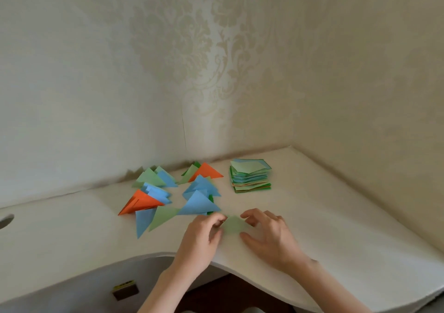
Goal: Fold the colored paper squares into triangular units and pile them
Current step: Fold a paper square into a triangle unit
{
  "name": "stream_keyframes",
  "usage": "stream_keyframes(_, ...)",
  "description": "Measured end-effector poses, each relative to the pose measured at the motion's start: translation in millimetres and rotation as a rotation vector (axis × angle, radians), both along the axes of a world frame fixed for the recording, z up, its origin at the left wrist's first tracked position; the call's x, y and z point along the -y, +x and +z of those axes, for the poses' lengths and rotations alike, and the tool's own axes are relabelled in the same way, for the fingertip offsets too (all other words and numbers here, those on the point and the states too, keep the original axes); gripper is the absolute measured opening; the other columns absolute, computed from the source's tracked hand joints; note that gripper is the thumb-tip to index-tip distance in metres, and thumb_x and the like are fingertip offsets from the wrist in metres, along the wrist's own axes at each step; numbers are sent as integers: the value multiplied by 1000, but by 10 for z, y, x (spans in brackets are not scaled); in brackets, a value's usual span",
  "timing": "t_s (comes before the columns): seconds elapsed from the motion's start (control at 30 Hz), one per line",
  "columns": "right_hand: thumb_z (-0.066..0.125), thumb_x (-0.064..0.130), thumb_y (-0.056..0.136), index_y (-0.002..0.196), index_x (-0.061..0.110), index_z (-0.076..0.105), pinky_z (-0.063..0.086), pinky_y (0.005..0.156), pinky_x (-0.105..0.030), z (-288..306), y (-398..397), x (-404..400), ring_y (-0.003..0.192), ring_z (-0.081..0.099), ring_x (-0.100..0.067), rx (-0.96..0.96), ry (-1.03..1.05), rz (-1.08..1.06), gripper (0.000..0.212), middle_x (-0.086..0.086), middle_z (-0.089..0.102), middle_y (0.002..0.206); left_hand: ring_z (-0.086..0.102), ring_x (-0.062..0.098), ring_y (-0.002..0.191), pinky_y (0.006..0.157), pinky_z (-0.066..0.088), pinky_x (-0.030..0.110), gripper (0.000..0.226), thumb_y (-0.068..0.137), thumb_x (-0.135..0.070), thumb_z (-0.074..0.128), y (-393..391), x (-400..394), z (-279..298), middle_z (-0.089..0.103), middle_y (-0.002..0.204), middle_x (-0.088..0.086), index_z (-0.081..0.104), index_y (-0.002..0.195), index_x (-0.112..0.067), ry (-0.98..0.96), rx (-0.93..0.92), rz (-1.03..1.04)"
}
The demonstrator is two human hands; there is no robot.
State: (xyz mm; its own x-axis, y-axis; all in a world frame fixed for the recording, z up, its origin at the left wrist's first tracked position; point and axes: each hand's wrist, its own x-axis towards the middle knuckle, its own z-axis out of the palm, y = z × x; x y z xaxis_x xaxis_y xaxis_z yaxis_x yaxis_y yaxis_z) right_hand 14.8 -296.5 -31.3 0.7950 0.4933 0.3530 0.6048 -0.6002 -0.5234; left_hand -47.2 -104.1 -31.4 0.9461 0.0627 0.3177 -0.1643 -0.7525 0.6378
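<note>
White counter (324,216): curved front edge, set in a wallpapered corner.
Folded triangles (168,192): blue, orange and green, piled loosely left of centre.
Paper stack (251,178): unfolded squares, at the back right.
Left hand (200,238): fingers pinch the green paper's left corner.
Right hand (269,235): fingers spread, curled over its right side.
Green paper (234,225): flat between both hands.

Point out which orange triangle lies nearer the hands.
The orange triangle on the left, beside the blue triangles. The other orange triangle lies farther back, near the wall and the paper stack.
</note>
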Motion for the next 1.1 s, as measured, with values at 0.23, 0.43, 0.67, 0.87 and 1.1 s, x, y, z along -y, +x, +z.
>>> stream_keyframes(0.23, 72, 39, 78, 101, 29, 62, 49, 79, -35, -81, 68, -232, 79, 58, -10, 4, 102, -175, 27, 18, 56, 73, 51, 16, 105, 83, 36, 28, 31, 93, -28, 54, 71, 402, -19, 61, 109, -10, 52, 125, -26, 163, 9, 313)
stream_keyframes(0.43, 75, 37, 75, 95, 38, 54, 47, 79, -36, -112, 80, -239, 77, 54, -2, -20, 95, -194, 29, 20, 53, 74, 51, 17, 104, 83, 37, 30, 37, 93, -35, 54, 105, 451, -58, 59, 112, -9, 49, 128, -27, 221, -5, 370)
stream_keyframes(0.67, 76, 27, 75, 92, 34, 52, 47, 84, -38, -63, 105, -230, 77, 51, -2, -126, 105, -183, 31, 14, 56, 82, 46, 15, 96, 85, 40, 27, 34, 92, -20, 56, 46, 306, -18, 52, 103, -6, 48, 125, -23, 107, 0, 285)
stream_keyframes(0.87, 74, 16, 76, 93, 25, 60, 47, 85, -40, -39, 126, -198, 79, 55, -7, -199, 149, -177, 24, 13, 59, 81, 43, 12, 90, 79, 39, 22, 31, 88, -1, 58, -6, 225, -18, 49, 94, -9, 56, 115, -17, -13, 28, 230)
stream_keyframes(1.1, 71, 21, 80, 97, 27, 59, 43, 88, -35, -73, 101, -228, 83, 53, -6, -159, 107, -197, 22, 14, 57, 85, 51, 16, 99, 83, 44, 26, 35, 88, 7, 50, -43, 247, -17, 56, 103, -5, 57, 115, -15, 33, 7, 286)
